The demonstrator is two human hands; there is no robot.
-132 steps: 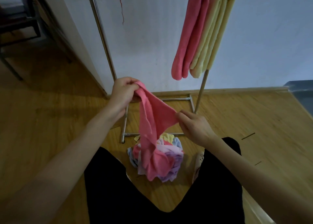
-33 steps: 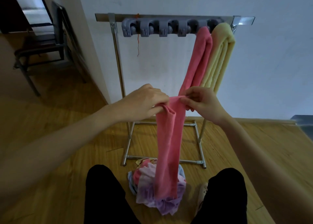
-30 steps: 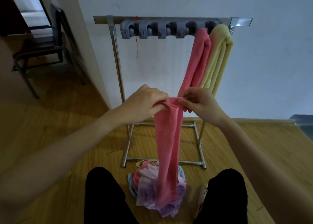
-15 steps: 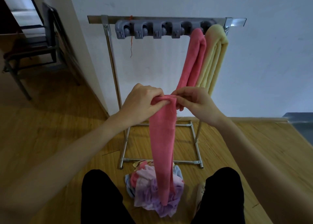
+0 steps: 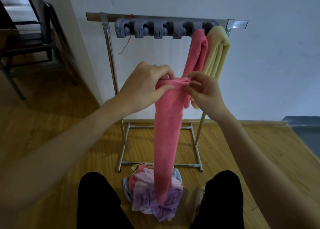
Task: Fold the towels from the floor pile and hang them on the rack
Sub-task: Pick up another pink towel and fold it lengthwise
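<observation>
Both our arms reach forward at chest height, our left hand (image 5: 147, 83) curled over and gripping the top fold of the long pink towel (image 5: 166, 133) while our right hand (image 5: 204, 90) pinches its other end, the towel dangling before the rack (image 5: 110, 55) onto the floor pile (image 5: 147, 194).

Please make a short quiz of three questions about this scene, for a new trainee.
1. True or false: only the left hand holds the long pink towel.
2. How many towels hang on the rack?
3. The free clips are: A) left of the hung towels; B) right of them.

Key:
1. False; the right hand pinches its top edge too.
2. Two: a pink towel and a yellow towel.
3. A
</observation>
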